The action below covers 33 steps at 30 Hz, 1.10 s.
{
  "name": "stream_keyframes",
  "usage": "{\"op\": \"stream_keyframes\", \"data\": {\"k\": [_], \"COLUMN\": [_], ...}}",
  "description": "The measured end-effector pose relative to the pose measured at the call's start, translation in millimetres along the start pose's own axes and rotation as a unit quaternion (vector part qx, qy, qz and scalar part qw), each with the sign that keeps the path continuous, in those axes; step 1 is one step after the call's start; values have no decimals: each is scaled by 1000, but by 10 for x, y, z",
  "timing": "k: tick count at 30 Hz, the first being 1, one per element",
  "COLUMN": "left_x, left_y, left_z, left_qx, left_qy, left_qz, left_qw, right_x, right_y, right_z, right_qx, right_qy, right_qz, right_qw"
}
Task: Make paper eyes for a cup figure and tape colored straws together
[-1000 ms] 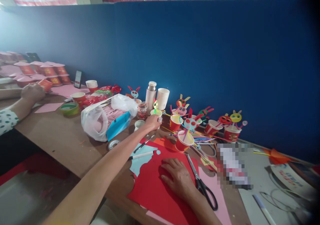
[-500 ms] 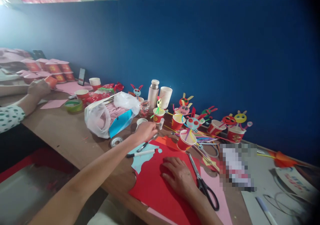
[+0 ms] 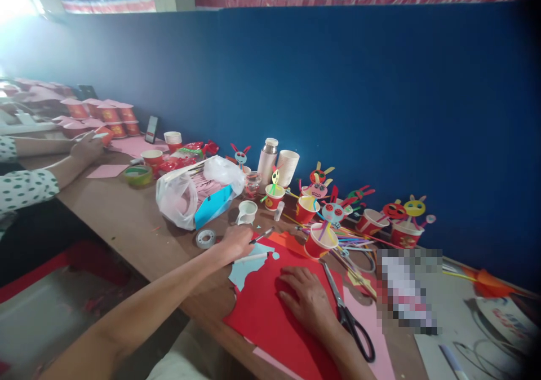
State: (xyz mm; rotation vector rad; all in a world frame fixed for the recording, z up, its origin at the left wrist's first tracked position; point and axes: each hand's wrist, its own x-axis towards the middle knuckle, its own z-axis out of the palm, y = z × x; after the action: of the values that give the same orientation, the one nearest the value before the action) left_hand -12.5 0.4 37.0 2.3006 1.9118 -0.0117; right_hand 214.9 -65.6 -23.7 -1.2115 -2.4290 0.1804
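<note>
Withdrawing to black pen (image 3: 264, 234), left hand (image 3: 237, 242) curled, grip unclear, right hand (image 3: 307, 297) still spread on red paper (image 3: 264, 315)

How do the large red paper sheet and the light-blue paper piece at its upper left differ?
The large red paper sheet shows much more area than the light-blue paper piece. The person's right hand rests on the red sheet, while a slim white pen lies across the blue piece. Both have curved, cut-looking edges.
</note>
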Motion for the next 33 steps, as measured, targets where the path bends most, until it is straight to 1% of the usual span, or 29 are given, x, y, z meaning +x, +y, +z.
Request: {"op": "stream_keyframes", "data": {"k": [4,9,13,20,26,29,33], "left_x": [18,94,128,153,135,91,68], "left_y": [-38,-134,-197,-246,-287,-317,-400], "left_z": [24,51,48,107,161,143,64], "left_qx": [10,19,20,20,15,4,-18], "left_qy": [-2,12,13,21,41,60,91], "left_qz": [-10,-32,-40,-59,-63,-65,-73], "left_qw": [1000,999,999,998,997,996,993], "right_x": [-1,-10,-9,-5,-7,-8,-8], "right_y": [-5,2,0,-2,-6,-9,0], "right_z": [-11,-1,3,-10,0,-3,6], "right_qx": [-4,1,1,-2,-1,0,0], "right_qy": [5,4,6,5,-3,-11,-13], "right_qz": [-8,-3,-5,-6,-1,3,3], "right_qw": [1000,1000,1000,1000,1000,1000,1000]}}
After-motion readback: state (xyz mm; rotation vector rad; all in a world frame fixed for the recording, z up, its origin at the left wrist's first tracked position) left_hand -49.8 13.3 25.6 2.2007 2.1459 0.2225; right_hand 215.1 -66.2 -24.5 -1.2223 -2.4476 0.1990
